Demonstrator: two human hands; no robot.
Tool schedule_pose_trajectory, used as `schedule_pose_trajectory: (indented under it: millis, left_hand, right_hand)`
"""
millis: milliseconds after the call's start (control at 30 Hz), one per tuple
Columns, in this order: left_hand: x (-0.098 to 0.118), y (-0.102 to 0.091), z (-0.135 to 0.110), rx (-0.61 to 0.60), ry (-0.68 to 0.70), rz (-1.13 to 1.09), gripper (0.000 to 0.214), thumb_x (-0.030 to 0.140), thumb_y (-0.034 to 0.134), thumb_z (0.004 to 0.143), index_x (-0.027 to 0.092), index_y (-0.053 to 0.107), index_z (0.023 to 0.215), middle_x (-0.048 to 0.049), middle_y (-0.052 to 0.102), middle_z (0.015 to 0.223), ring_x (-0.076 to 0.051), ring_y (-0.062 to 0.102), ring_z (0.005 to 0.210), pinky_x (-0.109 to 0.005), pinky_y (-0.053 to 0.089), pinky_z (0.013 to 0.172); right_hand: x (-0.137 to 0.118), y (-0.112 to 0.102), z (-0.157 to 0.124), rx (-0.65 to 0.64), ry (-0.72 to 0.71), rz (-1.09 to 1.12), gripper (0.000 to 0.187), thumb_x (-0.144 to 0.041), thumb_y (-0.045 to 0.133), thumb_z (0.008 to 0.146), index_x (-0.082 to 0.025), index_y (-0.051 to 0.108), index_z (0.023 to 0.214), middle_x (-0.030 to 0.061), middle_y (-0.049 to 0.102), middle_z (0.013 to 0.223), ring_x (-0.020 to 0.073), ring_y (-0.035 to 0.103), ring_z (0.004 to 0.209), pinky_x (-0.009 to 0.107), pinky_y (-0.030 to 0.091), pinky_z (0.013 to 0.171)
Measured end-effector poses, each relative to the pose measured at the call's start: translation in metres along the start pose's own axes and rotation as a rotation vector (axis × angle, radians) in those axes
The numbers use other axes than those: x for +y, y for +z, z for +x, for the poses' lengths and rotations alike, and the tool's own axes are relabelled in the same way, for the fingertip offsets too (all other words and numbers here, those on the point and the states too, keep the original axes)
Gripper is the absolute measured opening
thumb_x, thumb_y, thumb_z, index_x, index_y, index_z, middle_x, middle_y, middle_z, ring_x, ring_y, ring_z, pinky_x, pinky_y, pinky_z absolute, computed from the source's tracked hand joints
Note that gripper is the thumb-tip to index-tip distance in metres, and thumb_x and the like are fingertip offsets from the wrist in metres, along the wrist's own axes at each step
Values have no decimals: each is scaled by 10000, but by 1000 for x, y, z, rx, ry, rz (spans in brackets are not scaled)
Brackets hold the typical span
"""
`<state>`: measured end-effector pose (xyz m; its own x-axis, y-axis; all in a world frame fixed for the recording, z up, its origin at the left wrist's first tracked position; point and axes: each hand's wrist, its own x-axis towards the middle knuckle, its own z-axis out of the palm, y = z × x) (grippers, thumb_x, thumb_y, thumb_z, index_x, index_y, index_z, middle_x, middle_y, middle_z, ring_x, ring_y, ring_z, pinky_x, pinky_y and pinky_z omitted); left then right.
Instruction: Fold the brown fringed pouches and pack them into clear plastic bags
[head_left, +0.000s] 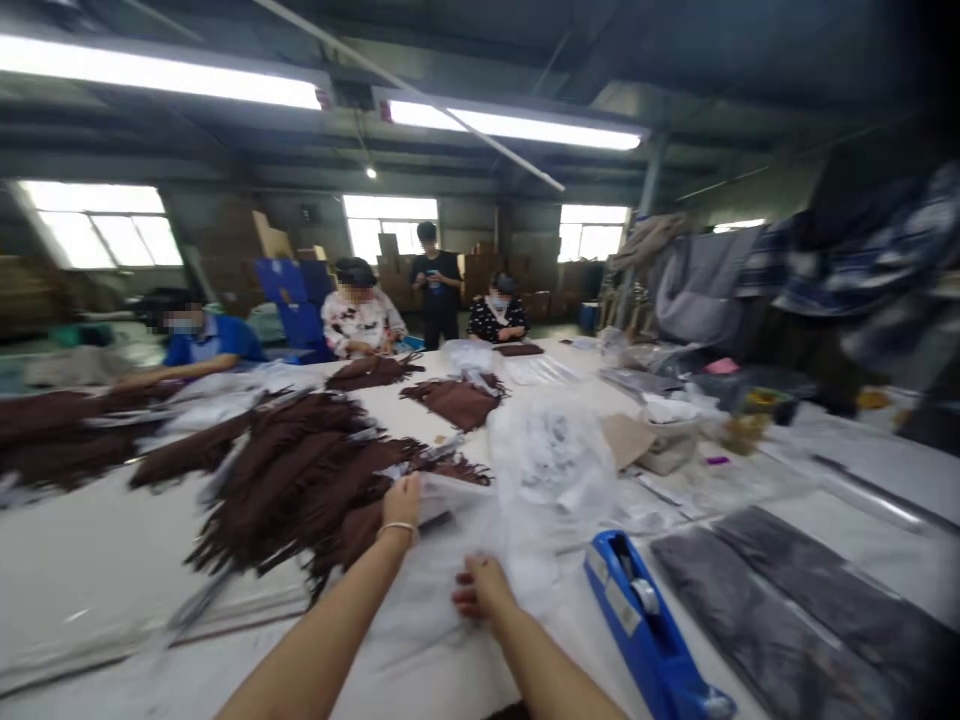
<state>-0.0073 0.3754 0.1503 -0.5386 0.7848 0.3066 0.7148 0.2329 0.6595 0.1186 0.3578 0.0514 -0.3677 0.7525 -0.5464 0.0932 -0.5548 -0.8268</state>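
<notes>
My left hand [403, 505] is closed on the upper left edge of a clear plastic bag [450, 500], whose film stretches across the table in front of me. Below it, my right hand [484, 587] is over the lower part of the film, fingers loosely bent and slightly apart, with nothing plainly in them; whether they touch the film is hard to tell. Just left of my hands lies a heap of dark brown fringed scarves [300, 470]. A stack of clear plastic bags [551, 455] sits right behind the held one.
A blue tape dispenser [649, 630] stands right of my hands, beside packed grey textiles [780, 600]. More brown fringed scarves [457, 400] lie farther back on the white table [75, 560]. Several people work or stand beyond it. Fabrics [705, 280] hang at the right.
</notes>
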Motion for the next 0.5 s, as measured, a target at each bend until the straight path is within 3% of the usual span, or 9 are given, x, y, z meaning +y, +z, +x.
schedule_pose_trajectory:
  millis: [100,167,233,300,367,433,500]
  left_hand:
    - [2,-22,0,16,115,38,313,322,375,963,137,579,814,-8,596,712,-125,583,677,-265,469,677]
    - [8,-28,-17,-5,228,41,344,344,341,965,167,574,783,-1,588,658,-121,572,632,-233,431,637]
    - [10,-30,-42,-50,351,54,331,376,364,950,187,578,783,-8,601,668,-124,570,626,-227,406,624]
    - [8,-33,-68,-82,499,83,328,374,358,951,190,585,800,-30,624,718,-134,582,665,-231,403,647]
    - [6,-34,-89,-101,643,128,345,354,317,966,186,590,839,-54,645,783,-145,598,735,-236,414,699]
    - [7,-34,-101,-159,731,225,337,382,334,962,182,595,888,-64,651,805,-162,609,776,-249,429,736]
    - [9,-36,-105,-273,748,410,316,447,426,921,177,590,944,-70,649,797,-190,614,785,-273,448,738]
  right_hand:
    - [2,-8,-16,-129,-44,-28,320,-394,315,946,-138,502,991,9,590,756,45,535,477,171,431,476]
    - [-1,-19,-43,-274,-77,-64,400,-479,393,896,-113,554,921,65,631,732,104,591,512,224,463,504]
    - [-7,-31,-75,-308,-258,-142,478,-558,432,846,-117,602,912,107,666,751,186,641,611,305,501,584]
    - [-18,-39,-100,-89,-686,-364,459,-533,461,836,-168,594,1080,115,676,957,245,635,885,385,485,809]
    - [-34,-45,-109,182,-1038,-763,488,-405,537,814,-233,488,1269,86,584,1214,264,481,1166,424,345,1007]
    - [-48,-49,-104,269,-1086,-1134,448,-247,542,789,-247,527,1237,67,579,1207,244,450,1174,391,329,1007]
    - [-58,-53,-93,263,-1015,-1282,333,-127,493,767,-225,647,1046,71,633,1031,210,521,1024,326,389,908]
